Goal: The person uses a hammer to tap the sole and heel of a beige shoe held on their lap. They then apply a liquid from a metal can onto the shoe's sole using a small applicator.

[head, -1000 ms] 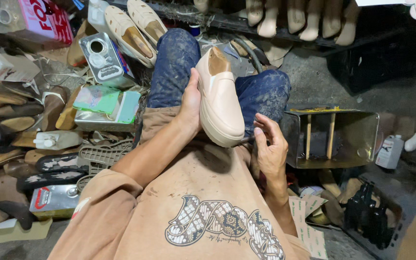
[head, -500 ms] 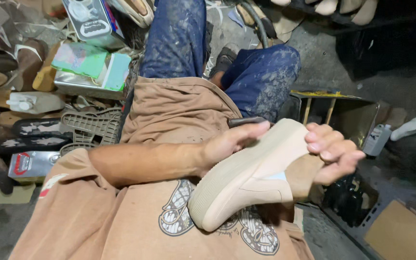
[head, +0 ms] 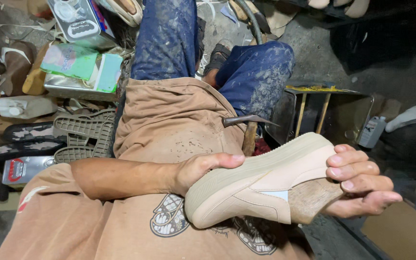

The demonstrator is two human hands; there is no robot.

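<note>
View looking down at a seated person's lap. Both hands hold a beige slip-on shoe [head: 261, 185] with a thick pale sole, lying on its side across the lap, toe toward the left. The left hand [head: 198, 171] cups the toe end, its thumb lying along the sole edge; its other fingers are hidden behind the shoe, so how they sit cannot be told. The right hand [head: 359, 185] grips the heel end, fingers [head: 347, 171] pressed together and curled over the sole. A wooden last [head: 314, 200] fills the shoe's opening, only its heel showing.

A hammer [head: 244, 120] lies on the tan apron [head: 169, 120], its metal head just above the shoe and its wooden handle partly hidden behind it. Beyond are knees in stained blue jeans [head: 169, 38].

On the left, an open metal box [head: 68, 86] holds a green packet [head: 71, 60]; what lies beneath it cannot be made out. A rectangular metal can [head: 75, 21] at the top is cut off by the frame. Brown rubber soles [head: 85, 132] lie stacked near a white plastic bottle [head: 22, 106]. On the right stands an open metal bin [head: 328, 113] with yellow-smeared edges; its inside is dark. The right side of the scene is too shadowed to read.
</note>
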